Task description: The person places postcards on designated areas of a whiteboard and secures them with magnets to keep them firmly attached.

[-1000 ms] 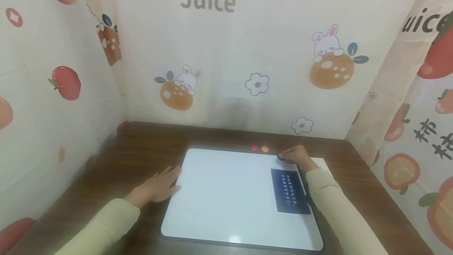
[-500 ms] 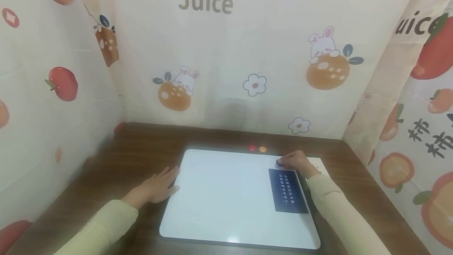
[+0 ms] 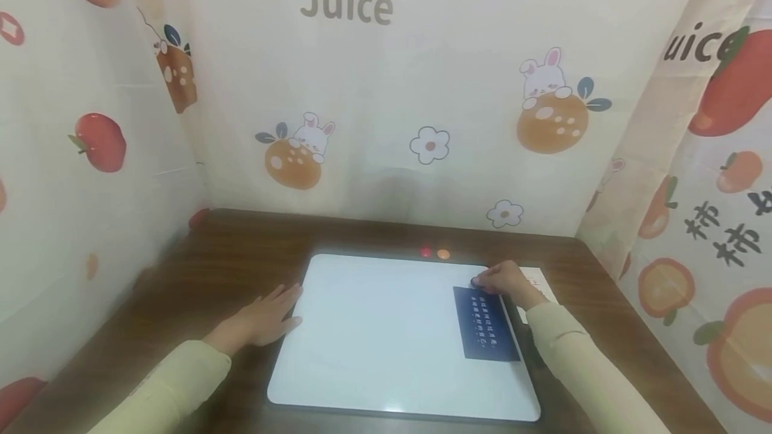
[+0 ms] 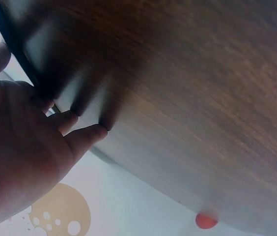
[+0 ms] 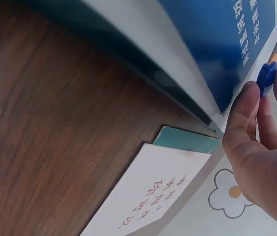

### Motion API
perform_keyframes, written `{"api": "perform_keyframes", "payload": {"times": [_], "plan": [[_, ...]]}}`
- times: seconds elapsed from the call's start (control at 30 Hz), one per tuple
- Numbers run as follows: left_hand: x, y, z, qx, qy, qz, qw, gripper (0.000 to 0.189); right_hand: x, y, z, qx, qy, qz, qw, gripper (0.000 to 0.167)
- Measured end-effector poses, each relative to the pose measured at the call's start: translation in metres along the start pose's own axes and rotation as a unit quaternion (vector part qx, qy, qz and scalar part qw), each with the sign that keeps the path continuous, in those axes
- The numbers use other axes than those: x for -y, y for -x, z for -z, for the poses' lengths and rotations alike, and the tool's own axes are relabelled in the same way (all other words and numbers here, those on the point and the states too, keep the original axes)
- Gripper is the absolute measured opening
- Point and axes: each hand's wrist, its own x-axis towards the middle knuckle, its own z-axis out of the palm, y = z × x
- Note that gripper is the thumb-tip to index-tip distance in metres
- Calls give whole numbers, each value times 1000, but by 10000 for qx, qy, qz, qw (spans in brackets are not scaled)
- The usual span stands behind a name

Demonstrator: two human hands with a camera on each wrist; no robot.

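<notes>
A whiteboard (image 3: pixel 374 337) lies flat on the table, and a dark blue card (image 3: pixel 487 330) with white writing lies on its right side. My right hand (image 3: pixel 505 280) pinches a round blue magnet (image 5: pixel 266 77) between thumb and fingers. In the head view the magnet is right at the card's far edge. My left hand (image 3: pixel 269 319) rests at the whiteboard's left edge, fingers extended, with the thumb reaching over the border. The left wrist view shows those fingertips (image 4: pixel 101 132) along the edge, close to the wood.
Beyond the whiteboard's far edge sit a red magnet (image 3: pixel 425 252) and an orange magnet (image 3: pixel 443 254). To its right lie a white card (image 5: pixel 151 191) with reddish writing and a green card (image 5: pixel 190 139) partly under it. A printed curtain (image 3: pixel 362 86) surrounds the brown table (image 3: pixel 253 240).
My right hand has drawn the blue magnet nearer, from the whiteboard's far edge to the dark blue card's far edge. My left hand stays at the board's left edge. The head view shifts slightly.
</notes>
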Motion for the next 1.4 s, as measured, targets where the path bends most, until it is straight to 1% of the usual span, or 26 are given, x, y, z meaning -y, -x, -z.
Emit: {"api": "perform_keyframes", "payload": {"times": [0.23, 0.47, 0.63, 0.87, 1.1, 1.4], "plan": [[3, -1, -1, 30, 16, -1, 10000, 65, -2, 1, 0, 42, 196, 4, 9998, 26], [0, 1, 0, 93, 54, 29, 9999, 64, 1, 4, -2, 99, 353, 101, 9993, 24], [-4, 2, 1, 77, 84, 30, 9999, 64, 3, 4, -3, 105, 504, 149, 9986, 22], [-7, 4, 3, 40, 146, -14, 9999, 64, 8, 5, -5, 16, 663, 225, 9975, 20], [-4, 2, 0, 39, 44, 7, 10000, 64, 6, 5, -6, -29, 764, 421, 9962, 18], [-5, 2, 1, 44, 16, 50, 10000, 63, 7, 6, -6, -162, 940, 460, 9944, 18]]}}
